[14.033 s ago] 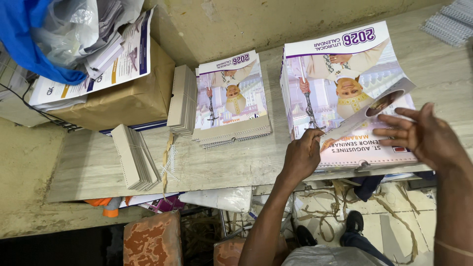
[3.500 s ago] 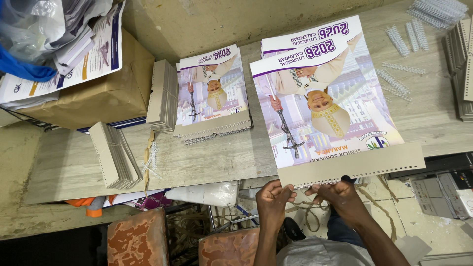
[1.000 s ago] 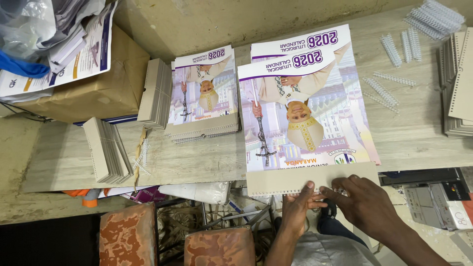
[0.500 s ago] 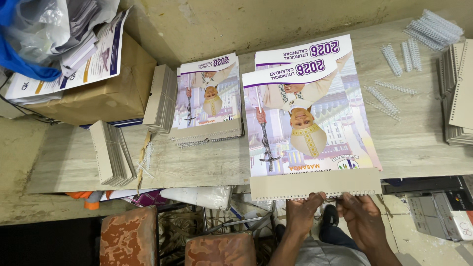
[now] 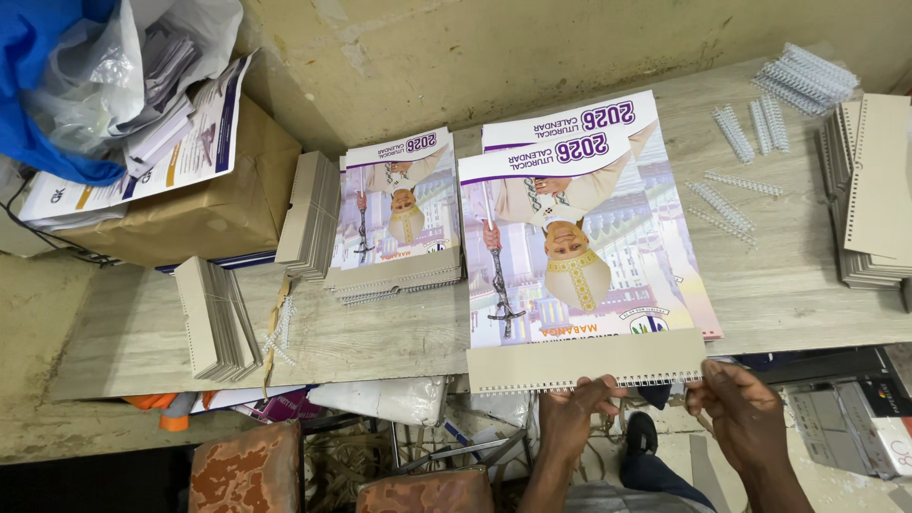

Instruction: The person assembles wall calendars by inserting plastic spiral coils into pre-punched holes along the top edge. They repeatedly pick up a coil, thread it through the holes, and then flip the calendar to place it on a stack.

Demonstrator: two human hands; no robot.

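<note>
Calendar point(image 5: 579, 256) lies on worktable point(image 5: 380, 332), right of the smaller calendar stack point(image 5: 399, 218). Left hand point(image 5: 570, 418) and right hand point(image 5: 746, 408) pinch its punched near edge. Probably light, floppy; best held there.

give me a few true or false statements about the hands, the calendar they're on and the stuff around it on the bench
1. Both hands, left hand and right hand, are at the near punched edge of the top calendar. True.
2. A second stack of calendars lies to the left of it. True.
3. The loose white binding coils lie left of that stack. False: they lie to the right of the top calendar.
4. The blue plastic bag lies on the floor. False: it sits on the brown-paper parcel at the left.
</note>
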